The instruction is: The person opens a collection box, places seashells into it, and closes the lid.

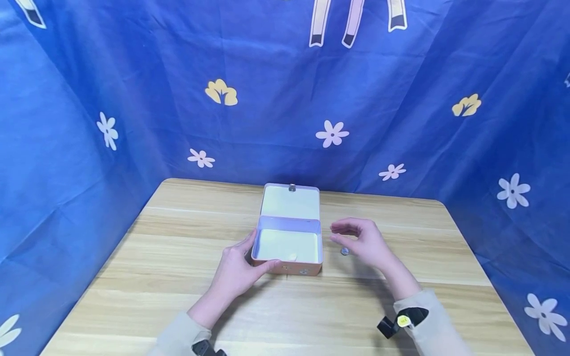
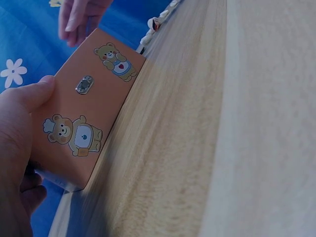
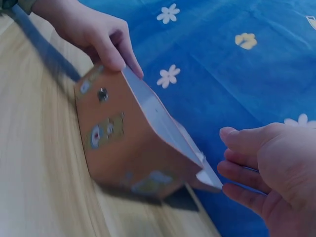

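Note:
An orange hinged tin box [image 1: 300, 268] with a pale interior sits on the table, its lid [image 1: 290, 201] raised toward the back. Bear pictures and a small metal clasp [image 2: 84, 85] mark its front. My left hand [image 1: 238, 269] grips the box's left front corner, thumb on the front and fingers at the left side. To the right of the box, apart from it, my right hand [image 1: 358, 240] hovers with thumb and fingers spread and nothing between them. A small round bluish-grey object [image 1: 345, 251] lies on the table below the right hand.
The wooden table [image 1: 285, 316] has rounded far corners. A blue cloth [image 1: 276, 113] with flower prints hangs behind it and at both sides. In the left wrist view, a whitish braided strand [image 2: 154, 23] shows beyond the box. Dark straps [image 1: 411, 316] sit on the sleeves.

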The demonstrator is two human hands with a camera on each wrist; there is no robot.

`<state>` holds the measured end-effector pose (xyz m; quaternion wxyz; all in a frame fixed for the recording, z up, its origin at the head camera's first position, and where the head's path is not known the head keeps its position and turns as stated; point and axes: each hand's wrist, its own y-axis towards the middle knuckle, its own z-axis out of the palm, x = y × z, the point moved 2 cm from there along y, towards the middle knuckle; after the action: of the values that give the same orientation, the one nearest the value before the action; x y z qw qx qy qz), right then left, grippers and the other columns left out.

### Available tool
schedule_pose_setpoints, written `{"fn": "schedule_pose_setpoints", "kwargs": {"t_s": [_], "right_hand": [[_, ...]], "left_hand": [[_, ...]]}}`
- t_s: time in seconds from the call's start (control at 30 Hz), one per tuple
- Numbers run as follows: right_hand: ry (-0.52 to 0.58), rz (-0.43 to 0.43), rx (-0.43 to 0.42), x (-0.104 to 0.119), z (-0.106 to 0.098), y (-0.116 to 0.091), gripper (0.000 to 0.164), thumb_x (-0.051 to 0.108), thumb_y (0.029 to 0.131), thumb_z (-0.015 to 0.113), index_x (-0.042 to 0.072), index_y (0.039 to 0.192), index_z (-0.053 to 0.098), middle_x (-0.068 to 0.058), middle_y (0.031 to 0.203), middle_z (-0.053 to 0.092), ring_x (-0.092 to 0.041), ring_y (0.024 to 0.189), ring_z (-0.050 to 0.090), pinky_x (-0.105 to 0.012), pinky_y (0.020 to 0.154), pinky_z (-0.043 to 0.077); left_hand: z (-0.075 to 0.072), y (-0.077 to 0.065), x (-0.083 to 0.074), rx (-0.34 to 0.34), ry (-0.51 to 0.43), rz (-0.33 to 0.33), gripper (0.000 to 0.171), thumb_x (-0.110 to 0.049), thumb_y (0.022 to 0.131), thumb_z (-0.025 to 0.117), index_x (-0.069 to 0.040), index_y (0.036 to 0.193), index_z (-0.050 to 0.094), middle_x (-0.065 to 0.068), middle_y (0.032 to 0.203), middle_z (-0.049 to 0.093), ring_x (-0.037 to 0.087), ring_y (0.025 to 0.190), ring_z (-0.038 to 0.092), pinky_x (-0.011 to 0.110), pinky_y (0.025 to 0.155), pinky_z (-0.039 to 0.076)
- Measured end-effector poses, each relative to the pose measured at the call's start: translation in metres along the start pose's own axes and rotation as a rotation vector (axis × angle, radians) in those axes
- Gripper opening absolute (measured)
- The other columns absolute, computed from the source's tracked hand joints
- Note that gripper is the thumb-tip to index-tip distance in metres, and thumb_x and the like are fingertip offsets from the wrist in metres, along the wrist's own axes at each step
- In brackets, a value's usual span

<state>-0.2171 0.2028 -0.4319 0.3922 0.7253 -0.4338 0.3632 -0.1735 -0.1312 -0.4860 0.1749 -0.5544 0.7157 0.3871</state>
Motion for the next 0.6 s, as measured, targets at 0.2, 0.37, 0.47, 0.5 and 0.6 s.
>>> {"fn": "schedule_pose_setpoints", "kwargs": {"t_s": [0.2,0.37,0.47,0.5,0.6], "right_hand": [[-0.081,0.032,-0.028,-0.02,-0.022,-0.019,0.027,0.012,0.092,0.085,0.0,0.115,0.078,-0.014,0.111,0.078,-0.027,0.103,0.075,-0.041,0.09,0.062],[-0.033,0.109,-0.037,-0.038,-0.038,-0.035,0.028,0.008,0.093,0.083,-0.004,0.118,0.075,-0.025,0.116,0.074,-0.031,0.103,0.075,-0.047,0.071,0.066],[-0.028,0.129,-0.046,-0.049,-0.045,-0.042,0.03,0.007,0.094,0.082,-0.009,0.118,0.073,-0.028,0.116,0.073,-0.033,0.104,0.074,-0.043,0.074,0.066],[-0.041,0.127,-0.051,-0.052,-0.047,-0.045,0.03,0.007,0.094,0.082,-0.009,0.118,0.074,-0.026,0.115,0.074,-0.033,0.104,0.074,-0.041,0.078,0.066],[-0.112,0.106,-0.059,-0.059,-0.052,-0.05,0.029,0.009,0.093,0.083,-0.006,0.116,0.075,-0.02,0.113,0.077,-0.032,0.105,0.075,-0.034,0.087,0.063]], "left_hand": [[0.0,0.001,-0.002,0.0,-0.001,0.001,0.114,-0.07,0.074,0.087,0.01,0.148,0.053,0.027,0.14,0.059,0.035,0.125,0.065,0.05,0.106,0.052],[0.002,0.002,-0.002,-0.005,0.0,0.007,0.113,-0.068,0.074,0.088,0.01,0.148,0.053,0.026,0.14,0.059,0.034,0.124,0.065,0.049,0.106,0.052],[0.002,0.001,-0.002,-0.005,-0.004,0.004,0.113,-0.068,0.073,0.089,0.009,0.148,0.053,0.026,0.141,0.058,0.031,0.122,0.067,0.049,0.106,0.052],[0.002,0.0,-0.002,-0.004,-0.005,0.001,0.113,-0.068,0.073,0.089,0.009,0.148,0.053,0.026,0.141,0.058,0.03,0.119,0.068,0.049,0.106,0.052],[0.002,-0.001,-0.001,-0.005,-0.005,-0.006,0.114,-0.071,0.074,0.086,0.008,0.148,0.054,0.026,0.141,0.059,0.03,0.119,0.068,0.048,0.106,0.052]]}}
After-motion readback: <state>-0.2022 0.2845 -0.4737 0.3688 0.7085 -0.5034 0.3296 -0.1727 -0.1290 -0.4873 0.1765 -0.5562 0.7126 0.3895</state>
